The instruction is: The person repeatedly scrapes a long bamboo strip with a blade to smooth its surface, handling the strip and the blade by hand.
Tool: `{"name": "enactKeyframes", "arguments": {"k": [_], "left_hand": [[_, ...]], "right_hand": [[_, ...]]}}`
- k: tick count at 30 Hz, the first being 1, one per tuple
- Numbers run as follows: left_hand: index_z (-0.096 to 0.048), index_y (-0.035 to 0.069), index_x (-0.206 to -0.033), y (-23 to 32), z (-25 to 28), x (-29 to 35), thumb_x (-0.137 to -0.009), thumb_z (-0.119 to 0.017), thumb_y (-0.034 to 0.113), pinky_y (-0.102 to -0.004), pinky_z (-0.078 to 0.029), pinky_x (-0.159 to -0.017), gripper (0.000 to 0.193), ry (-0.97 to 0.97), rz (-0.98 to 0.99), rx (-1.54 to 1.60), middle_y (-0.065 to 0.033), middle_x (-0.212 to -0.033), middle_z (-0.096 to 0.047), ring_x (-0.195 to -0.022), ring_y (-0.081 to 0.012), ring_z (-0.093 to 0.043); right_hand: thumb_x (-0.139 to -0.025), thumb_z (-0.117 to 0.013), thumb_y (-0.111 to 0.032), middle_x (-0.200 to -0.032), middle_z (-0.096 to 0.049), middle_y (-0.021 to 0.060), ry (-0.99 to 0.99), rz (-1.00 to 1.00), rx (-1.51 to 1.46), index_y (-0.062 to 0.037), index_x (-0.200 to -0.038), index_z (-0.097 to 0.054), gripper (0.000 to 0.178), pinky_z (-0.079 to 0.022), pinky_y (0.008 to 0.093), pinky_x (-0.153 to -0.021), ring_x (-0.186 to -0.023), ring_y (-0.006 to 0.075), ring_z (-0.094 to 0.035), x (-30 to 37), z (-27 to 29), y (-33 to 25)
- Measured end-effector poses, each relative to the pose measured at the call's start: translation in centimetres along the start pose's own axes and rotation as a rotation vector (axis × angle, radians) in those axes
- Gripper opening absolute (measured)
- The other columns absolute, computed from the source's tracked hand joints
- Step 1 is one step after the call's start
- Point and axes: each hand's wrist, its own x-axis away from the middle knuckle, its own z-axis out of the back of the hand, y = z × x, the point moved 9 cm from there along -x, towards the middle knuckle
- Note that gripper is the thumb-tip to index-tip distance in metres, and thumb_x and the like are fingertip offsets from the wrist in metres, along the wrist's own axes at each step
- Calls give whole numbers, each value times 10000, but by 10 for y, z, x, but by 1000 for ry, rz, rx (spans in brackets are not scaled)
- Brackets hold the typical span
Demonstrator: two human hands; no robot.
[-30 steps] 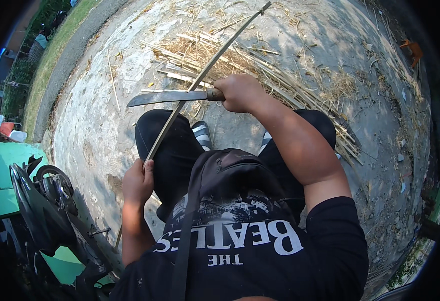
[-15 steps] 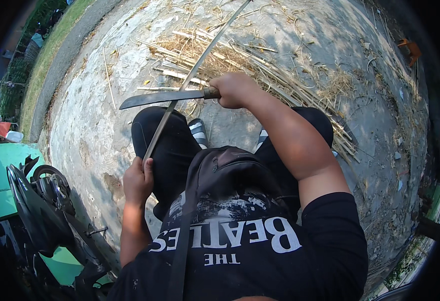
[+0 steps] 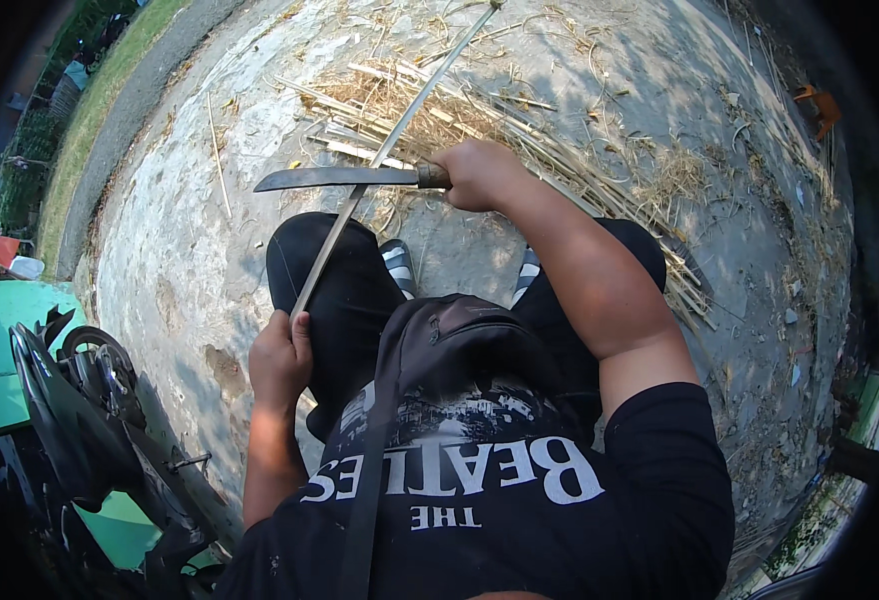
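Note:
My left hand [image 3: 280, 358] is closed round the near end of a long, thin strip of what looks like bamboo [image 3: 331, 243]. The strip slants away over my left knee toward the far right, its far end near the top of the view. In my right hand [image 3: 481, 175] is the wooden handle of a machete [image 3: 334, 178]. Its dark blade points left and lies across the strip, touching or just above it; the exact contact is hard to tell. The fingers of both hands are wrapped round what they hold.
Beyond my knees, split strips and pale shavings [image 3: 439, 120] lie heaped on the rough concrete ground [image 3: 179, 230]. One loose thin stick [image 3: 218, 155] lies farther left. A black motorcycle [image 3: 89, 420] stands at the lower left. An orange object [image 3: 817, 110] is at the far right.
The machete has shifted slightly right and away from me along the strip, and its blade has turned more level. My left hand has barely moved.

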Motion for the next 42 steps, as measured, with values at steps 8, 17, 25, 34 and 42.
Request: {"name": "enactKeyframes", "arguments": {"k": [8,17,25,34,42], "left_hand": [[-512,35,-779,-3,-4,4,-1064,-537,410,-547,-440,-578,471,-23,-3,-10,-240,-682,-580,-672,-488,-600],[-513,45,-806,0,-3,-1,-1060,-542,410,-553,-443,-579,446,-33,-28,-70,-227,-696,-588,-679,-493,-597],[-522,55,-825,11,4,-1,-1049,-560,393,-563,-464,-591,407,-5,-17,-142,-221,-718,-622,-691,-489,-622],[-531,59,-888,14,4,-1,-1049,-561,352,-574,-482,-618,336,-76,9,-222,-218,-794,-663,-725,-487,-639],[-519,38,-902,13,4,-6,-1065,-531,322,-597,-445,-654,327,-153,57,-168,-261,-780,-626,-769,-522,-609]], "right_hand": [[-772,-671,-145,-939,-735,128,-16,73,124,-170,-967,-714,202,-563,502,-808,-949,358,-714,11,-6,-33],[-774,-669,-154,-938,-725,150,10,-38,32,-139,-982,-699,211,-561,494,-831,-950,376,-704,9,2,-6],[-794,-652,-156,-1033,-747,153,-102,-192,-39,-115,-1050,-749,277,-568,460,-873,-1021,350,-711,-16,-13,64],[-789,-637,-148,-1044,-740,161,-189,-37,5,-104,-1069,-729,298,-565,463,-890,-1041,356,-706,12,-14,-6],[-775,-627,-123,-1052,-745,176,-142,-224,-47,-93,-1067,-739,314,-567,477,-865,-1022,361,-711,-4,-24,37]]}}
